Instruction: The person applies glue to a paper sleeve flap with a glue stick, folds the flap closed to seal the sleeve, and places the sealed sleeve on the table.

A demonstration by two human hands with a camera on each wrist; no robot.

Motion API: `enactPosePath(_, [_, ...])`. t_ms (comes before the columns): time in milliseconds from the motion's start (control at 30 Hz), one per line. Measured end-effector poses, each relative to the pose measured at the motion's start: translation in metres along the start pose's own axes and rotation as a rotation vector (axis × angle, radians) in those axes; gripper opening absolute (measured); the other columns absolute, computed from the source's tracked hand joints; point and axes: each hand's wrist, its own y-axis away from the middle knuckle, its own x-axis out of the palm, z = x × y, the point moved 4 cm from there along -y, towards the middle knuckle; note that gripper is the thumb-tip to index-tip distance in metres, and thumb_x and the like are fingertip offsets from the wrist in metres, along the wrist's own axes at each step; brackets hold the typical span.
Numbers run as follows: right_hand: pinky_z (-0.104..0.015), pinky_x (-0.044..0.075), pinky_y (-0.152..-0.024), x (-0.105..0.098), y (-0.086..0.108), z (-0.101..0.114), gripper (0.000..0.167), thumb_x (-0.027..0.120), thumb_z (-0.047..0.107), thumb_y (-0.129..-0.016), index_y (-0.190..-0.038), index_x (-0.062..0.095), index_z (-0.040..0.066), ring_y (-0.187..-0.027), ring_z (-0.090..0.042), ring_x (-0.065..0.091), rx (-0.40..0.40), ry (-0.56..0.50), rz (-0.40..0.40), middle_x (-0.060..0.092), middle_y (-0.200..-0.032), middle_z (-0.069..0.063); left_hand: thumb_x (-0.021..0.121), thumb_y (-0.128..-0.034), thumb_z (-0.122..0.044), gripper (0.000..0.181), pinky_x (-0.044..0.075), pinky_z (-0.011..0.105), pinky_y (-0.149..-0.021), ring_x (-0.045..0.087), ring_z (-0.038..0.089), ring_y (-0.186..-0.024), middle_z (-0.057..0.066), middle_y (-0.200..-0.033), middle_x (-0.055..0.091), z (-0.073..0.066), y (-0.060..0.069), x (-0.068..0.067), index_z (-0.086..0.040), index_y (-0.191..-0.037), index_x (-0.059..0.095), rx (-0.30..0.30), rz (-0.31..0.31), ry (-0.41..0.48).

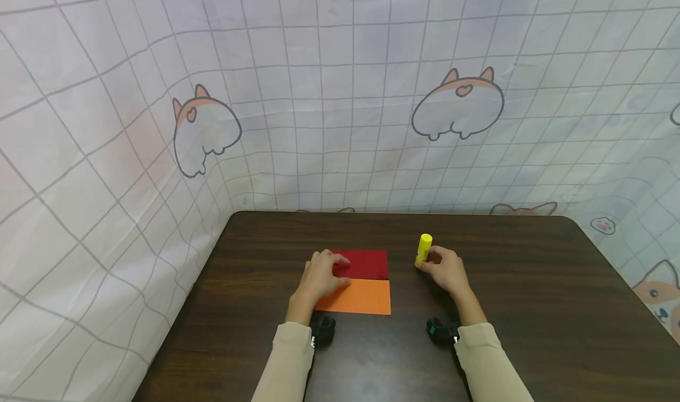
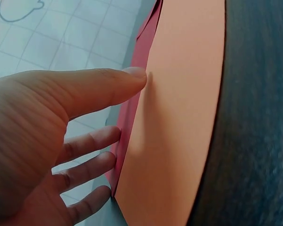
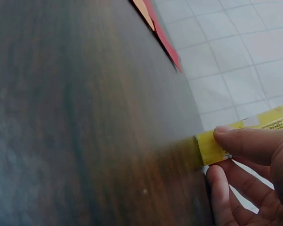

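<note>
A yellow glue stick (image 1: pixel 424 248) stands upright on the table, right of the papers. My right hand (image 1: pixel 446 268) pinches it low down between thumb and fingers; the right wrist view shows the thumb across the yellow glue stick (image 3: pixel 259 128). Left of it lie a red paper (image 1: pixel 366 264) and, nearer me, an orange paper (image 1: pixel 361 297), edge to edge. My left hand (image 1: pixel 320 277) is over their left part, fingers spread and loosely bent, gripping nothing. In the left wrist view the thumb is by the seam between the red and orange paper (image 2: pixel 188 94); whether it touches cannot be told.
The dark wooden table (image 1: pixel 531 290) has rounded far corners. Behind and beside it hangs a white gridded curtain (image 1: pixel 350 95) with cartoon animal prints. A dark wrist device (image 1: pixel 323 330) sits at the left wrist, and another device (image 1: pixel 442 331) at the right.
</note>
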Motion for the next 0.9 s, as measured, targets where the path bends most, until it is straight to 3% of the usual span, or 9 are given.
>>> enactPosePath(367, [-0.054, 0.052, -0.090, 0.0005, 0.0019, -0.0025, 0.034, 0.078, 0.018, -0.090, -0.117, 0.069, 0.000, -0.098, -0.035, 0.071, 0.018, -0.028, 0.008, 0.075, -0.109, -0.021, 0.086, -0.0830, -0.031, 0.040, 0.040, 0.048, -0.097, 0.047, 0.025, -0.108, 0.005, -0.115, 0.060, 0.0005, 0.0002, 0.0034, -0.021, -0.120, 0.074, 0.000, 0.029, -0.010])
enactPosePath(900, [-0.046, 0.055, -0.085, 0.0014, 0.0009, -0.0048, 0.036, 0.077, 0.020, -0.091, -0.121, 0.069, 0.001, -0.098, -0.030, 0.069, 0.049, -0.051, 0.026, 0.074, -0.111, -0.019, 0.085, -0.0843, -0.031, 0.035, 0.039, 0.048, -0.093, 0.046, 0.025, -0.106, 0.006, -0.116, 0.060, -0.0016, 0.0019, 0.0013, -0.019, -0.116, 0.076, 0.015, 0.014, 0.000])
